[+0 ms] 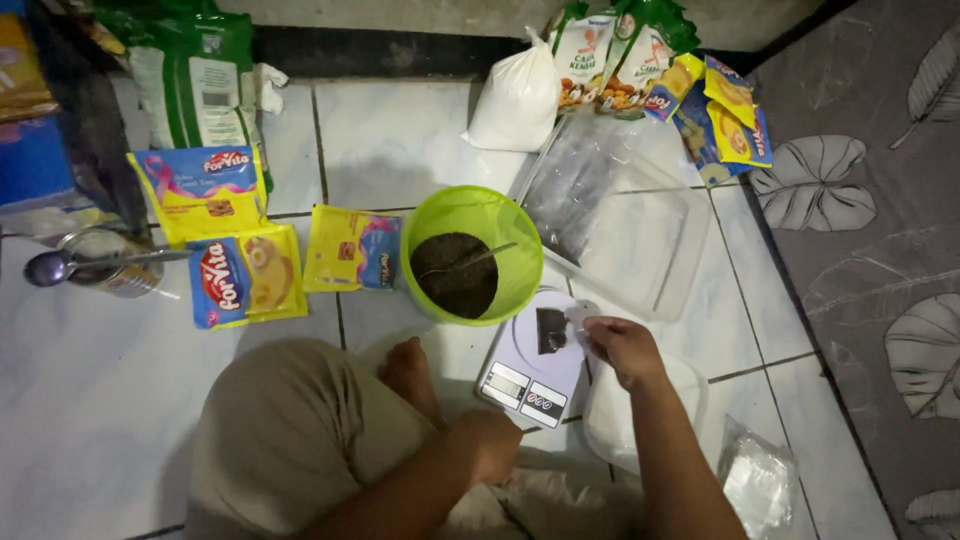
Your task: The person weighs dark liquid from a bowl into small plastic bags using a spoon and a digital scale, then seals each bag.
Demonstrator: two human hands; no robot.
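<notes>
I sit cross-legged on a white tiled floor. My right hand (622,347) pinches the top of a small clear plastic bag (553,329) with dark powder in it, which rests on a white digital kitchen scale (530,375). My left hand (488,443) lies closed on my knee, holding nothing that I can see. Just behind the scale stands a lime green bowl (478,212) with dark brown powder (455,277) and a spoon (478,259) stuck in it.
A clear plastic tray (640,250) lies right of the bowl. Yellow and blue packets (245,275) lie on the left, with a tin and spoon (95,262). At the back are a white bag (517,100) and more packets (725,120). Clear bags (760,480) lie near right.
</notes>
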